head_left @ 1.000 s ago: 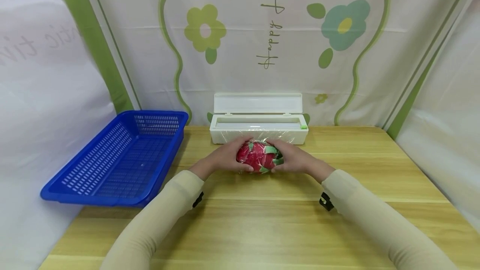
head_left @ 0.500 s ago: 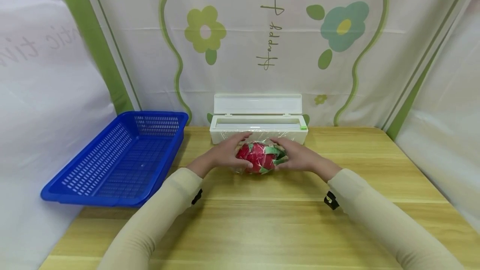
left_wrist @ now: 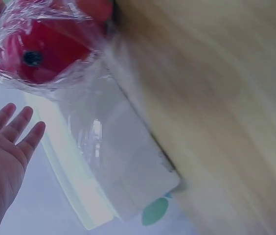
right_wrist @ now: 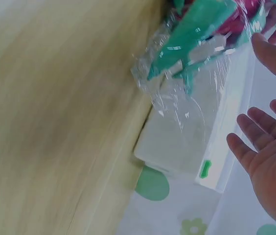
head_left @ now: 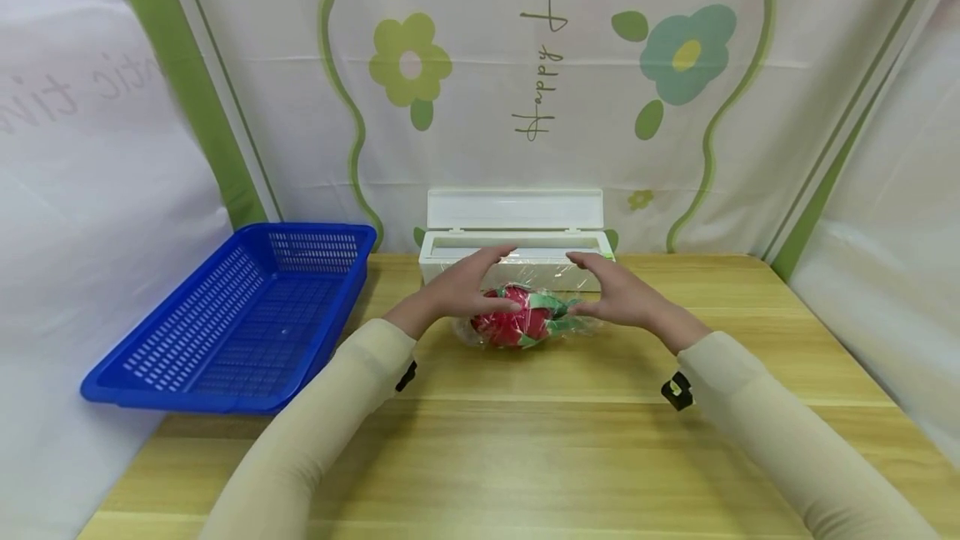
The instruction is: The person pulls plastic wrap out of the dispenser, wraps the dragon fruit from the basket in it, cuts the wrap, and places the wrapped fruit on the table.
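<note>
A red dragon fruit [head_left: 512,325] with green leaf tips lies on the table, covered in clear plastic wrap [right_wrist: 182,100] whose loose edges stick out at both ends. Behind it stands a white cling film dispenser [head_left: 450,269] with its lid raised; film runs from its front to the fruit. My left hand [head_left: 461,286] hovers at the fruit's upper left, fingers spread and holding nothing. On the other side, my right hand [head_left: 622,294] is likewise spread, its thumb right by the green tips. The left wrist view shows the fruit's red end [left_wrist: 55,46] under crinkled film.
A blue perforated plastic basket [head_left: 300,357] stands at the left of the wooden table [head_left: 510,457]. A white curtain [head_left: 480,140] printed with flowers hangs behind the dispenser, with more white cloth at both sides.
Both hands have let go of the dragon fruit, moved up and apart, and opened. The film around the fruit has spread out looser at its ends; the fruit stays nearly in place.
</note>
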Tool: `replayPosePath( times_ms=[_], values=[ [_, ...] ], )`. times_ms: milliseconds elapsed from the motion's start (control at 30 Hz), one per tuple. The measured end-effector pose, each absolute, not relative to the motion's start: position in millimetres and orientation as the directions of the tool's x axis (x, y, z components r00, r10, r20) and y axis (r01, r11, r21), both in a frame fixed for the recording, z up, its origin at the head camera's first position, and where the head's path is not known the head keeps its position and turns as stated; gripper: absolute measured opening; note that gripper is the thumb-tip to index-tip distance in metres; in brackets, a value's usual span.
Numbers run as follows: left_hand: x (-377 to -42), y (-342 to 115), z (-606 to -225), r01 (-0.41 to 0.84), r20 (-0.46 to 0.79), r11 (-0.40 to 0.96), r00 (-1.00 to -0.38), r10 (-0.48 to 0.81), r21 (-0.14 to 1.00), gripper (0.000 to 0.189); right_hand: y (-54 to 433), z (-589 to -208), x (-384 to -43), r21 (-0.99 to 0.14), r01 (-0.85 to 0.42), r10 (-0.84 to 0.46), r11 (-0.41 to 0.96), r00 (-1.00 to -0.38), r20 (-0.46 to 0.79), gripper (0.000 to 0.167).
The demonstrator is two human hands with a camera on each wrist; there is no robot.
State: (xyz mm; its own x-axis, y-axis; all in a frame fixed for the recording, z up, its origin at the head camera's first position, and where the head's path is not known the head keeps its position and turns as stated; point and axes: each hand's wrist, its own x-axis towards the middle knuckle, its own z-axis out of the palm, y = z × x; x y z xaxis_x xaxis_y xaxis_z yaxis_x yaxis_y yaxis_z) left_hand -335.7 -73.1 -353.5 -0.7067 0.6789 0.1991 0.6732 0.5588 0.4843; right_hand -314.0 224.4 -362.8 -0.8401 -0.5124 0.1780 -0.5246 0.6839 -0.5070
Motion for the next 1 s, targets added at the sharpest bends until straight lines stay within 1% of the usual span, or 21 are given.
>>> replayPosePath(
  times_ms=[133,267,400,533,667,733,800,1000],
  values=[
    [-338.2,-60.8,-344.4,0.655,0.168,0.605,-0.729,0.664,0.452,0.092,231.3,-362.2,-318.7,-0.512,-0.495,-0.45,0.702,-0.866,0.22,0.082],
    [-342.0,-47.4,-339.7,0.643,0.151,0.657,-0.75,0.644,0.394,0.09,238.8,-366.7,-324.8,-0.515,-0.443,-0.36,0.734,-0.896,0.258,0.08],
    [-347.0,-35.5,-339.8,0.658,0.171,0.681,-0.748,0.642,0.322,0.087,245.1,-375.1,-332.1,-0.529,-0.375,-0.25,0.761,-0.922,0.294,0.081],
    [-349.5,-23.7,-338.1,0.666,0.179,0.693,-0.744,0.644,0.277,0.085,249.3,-383.4,-339.4,-0.568,-0.288,-0.127,0.771,-0.944,0.306,0.087],
    [-352.5,-11.2,-336.7,0.666,0.184,0.712,-0.745,0.641,0.221,0.083,252.9,-392.6,-346.5,-0.62,-0.204,-0.036,0.758,-0.961,0.273,0.095],
    [-355.4,-5.5,-337.4,0.668,0.192,0.721,-0.744,0.64,0.182,0.082,253.9,-397.4,-349.8,-0.658,-0.173,-0.012,0.733,-0.97,0.242,0.098],
    [-358.4,-0.1,-338.8,0.67,0.2,0.729,-0.74,0.642,0.138,0.082,254.2,-402.2,-353.3,-0.684,-0.155,-0.005,0.713,-0.976,0.216,0.098],
    [-365.3,14.8,-341.0,0.688,0.226,0.725,-0.712,0.665,0.032,0.079,252.5,-413.3,-359.4,-0.742,-0.16,-0.009,0.651,-0.979,0.203,0.079]
  ],
)
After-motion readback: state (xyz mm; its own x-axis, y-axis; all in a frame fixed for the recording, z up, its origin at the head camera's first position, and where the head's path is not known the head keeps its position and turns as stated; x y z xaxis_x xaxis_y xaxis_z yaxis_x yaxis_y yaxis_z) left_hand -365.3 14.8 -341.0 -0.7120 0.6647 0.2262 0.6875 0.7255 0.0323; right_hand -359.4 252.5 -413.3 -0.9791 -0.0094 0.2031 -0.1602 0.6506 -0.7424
